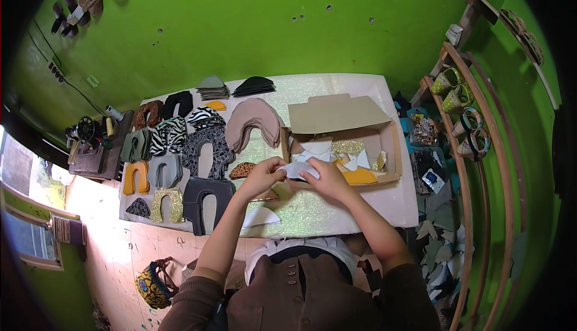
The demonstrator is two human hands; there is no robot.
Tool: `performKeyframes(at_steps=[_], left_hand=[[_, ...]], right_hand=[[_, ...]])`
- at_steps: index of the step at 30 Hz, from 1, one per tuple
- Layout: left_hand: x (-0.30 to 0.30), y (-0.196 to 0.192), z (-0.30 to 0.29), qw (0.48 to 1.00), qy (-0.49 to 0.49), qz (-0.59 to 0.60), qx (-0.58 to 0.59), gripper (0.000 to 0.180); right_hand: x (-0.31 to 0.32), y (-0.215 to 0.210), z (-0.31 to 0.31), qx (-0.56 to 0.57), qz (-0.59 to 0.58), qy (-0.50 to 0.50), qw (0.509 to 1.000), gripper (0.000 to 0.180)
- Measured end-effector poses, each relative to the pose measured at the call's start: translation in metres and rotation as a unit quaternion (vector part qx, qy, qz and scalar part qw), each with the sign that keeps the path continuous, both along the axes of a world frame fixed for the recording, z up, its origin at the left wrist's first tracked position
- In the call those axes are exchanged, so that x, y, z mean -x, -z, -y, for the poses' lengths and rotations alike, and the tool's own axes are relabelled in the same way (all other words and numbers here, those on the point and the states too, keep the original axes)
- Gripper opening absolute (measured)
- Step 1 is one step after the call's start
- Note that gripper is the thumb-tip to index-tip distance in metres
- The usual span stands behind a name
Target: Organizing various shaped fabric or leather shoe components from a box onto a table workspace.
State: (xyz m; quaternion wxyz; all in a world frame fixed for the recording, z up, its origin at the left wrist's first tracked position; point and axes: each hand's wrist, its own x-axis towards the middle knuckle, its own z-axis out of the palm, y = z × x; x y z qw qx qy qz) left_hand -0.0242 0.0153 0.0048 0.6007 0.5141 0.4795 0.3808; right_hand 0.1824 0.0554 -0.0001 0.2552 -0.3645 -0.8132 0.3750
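Between my hands is a small white cut piece [299, 169], perhaps leather or lining, above the near edge of an open cardboard box [393, 150]. My left hand [263, 177] pinches its left end. The right end is gripped by my right hand [327, 179], thumb on top. Inside the box lie white pieces [315, 148], gold glitter scraps [347, 147] and a yellow-orange piece [359, 177]. A leopard-print piece [242, 170] rests on the table beside my left hand. Nearer me lies a white half-round piece [262, 217].
Stacks of U-shaped pieces, including pink-beige ones [255, 117] and black ones [207, 199], cover the table's left half. A sewing machine [85, 129] stands farther left. Wooden racks [466, 211] with shoes [457, 98] line the right; scraps [442, 241] lie below.
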Motion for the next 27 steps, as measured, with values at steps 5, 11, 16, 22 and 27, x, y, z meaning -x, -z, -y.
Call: performKeyframes(at_steps=[5, 11, 16, 22, 27], left_hand=[[0.028, 0.015, 0.042, 0.998, -0.031, -0.036, 0.035, 0.014], [0.058, 0.045, 0.086, 0.993, -0.092, -0.048, 0.051, 0.017], [0.068, 0.059, 0.107, 0.985, -0.096, -0.139, 0.045, 0.019], [0.068, 0.069, 0.121, 0.904, -0.041, -0.425, -0.026, 0.024], [0.061, 0.072, 0.124, 0.869, -0.027, -0.493, -0.030, 0.022]], right_hand=[[0.025, 0.007, 0.031, -0.017, 0.050, 0.033, 0.998, 0.026], [0.053, 0.015, 0.059, -0.136, 0.077, -0.015, 0.988, 0.021], [0.070, 0.051, 0.078, -0.095, 0.106, -0.025, 0.989, 0.026], [0.077, 0.073, 0.094, -0.060, 0.137, -0.034, 0.988, 0.030], [0.080, 0.081, 0.103, -0.048, 0.164, -0.029, 0.985, 0.030]])
